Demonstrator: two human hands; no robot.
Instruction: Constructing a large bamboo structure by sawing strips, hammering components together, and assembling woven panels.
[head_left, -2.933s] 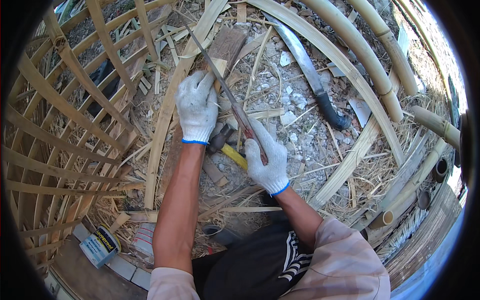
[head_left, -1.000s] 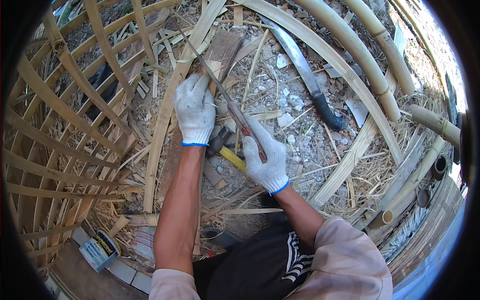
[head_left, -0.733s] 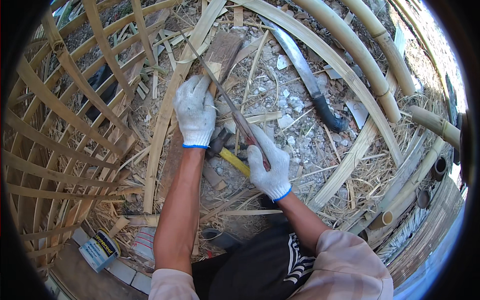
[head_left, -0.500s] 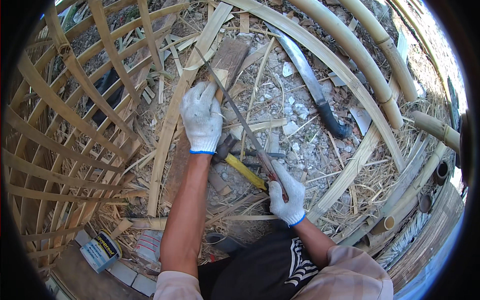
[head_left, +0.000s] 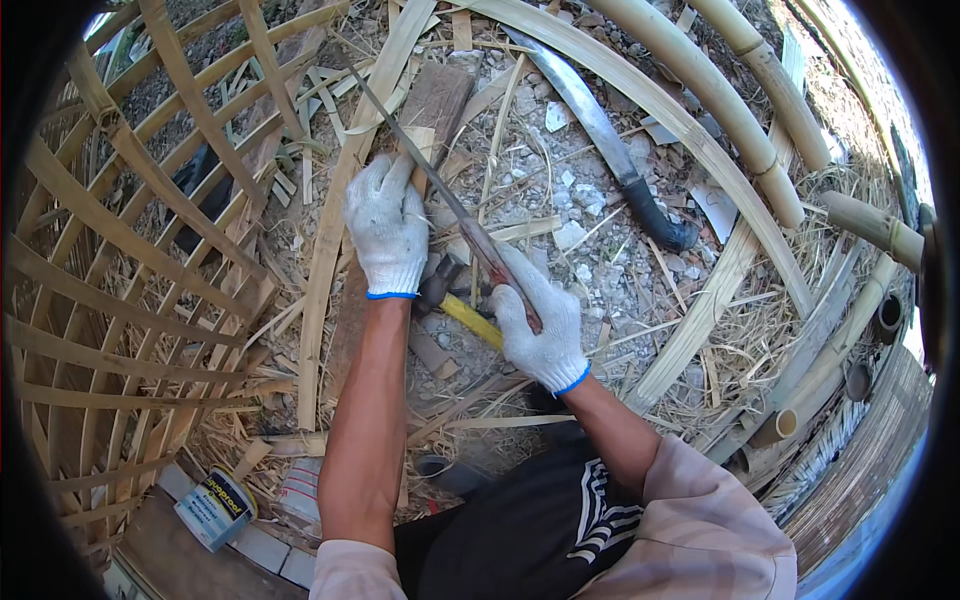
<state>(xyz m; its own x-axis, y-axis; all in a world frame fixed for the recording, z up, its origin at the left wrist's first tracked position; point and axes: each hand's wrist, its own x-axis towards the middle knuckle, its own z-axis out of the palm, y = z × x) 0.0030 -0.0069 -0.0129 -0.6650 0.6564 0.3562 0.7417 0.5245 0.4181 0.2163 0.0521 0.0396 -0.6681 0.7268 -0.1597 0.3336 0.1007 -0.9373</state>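
My left hand (head_left: 385, 215), in a white knit glove, is closed on a short, pale piece of bamboo (head_left: 416, 143) at the dark wooden board (head_left: 438, 95). My gloved right hand (head_left: 545, 325) grips the wooden handle of a long, narrow-bladed tool (head_left: 437, 180); whether it is a knife or a saw I cannot tell. Its blade slants to the far left, passing over or against the bamboo piece beside my left fingers. Between my wrists lies a hammer (head_left: 468, 318) with a yellow handle, partly covered by my right hand.
A large curved knife (head_left: 600, 130) with a black handle lies on the rubble. Woven bamboo lattice (head_left: 150, 230) stands at the left. Thick bamboo poles (head_left: 700, 85) and a long strip (head_left: 715, 320) lie to the right. A labelled tub (head_left: 217, 508) sits near left.
My right hand has pushed the long blade forward and to the left, past the bamboo piece. My left hand keeps its hold. The whole view has shifted slightly.
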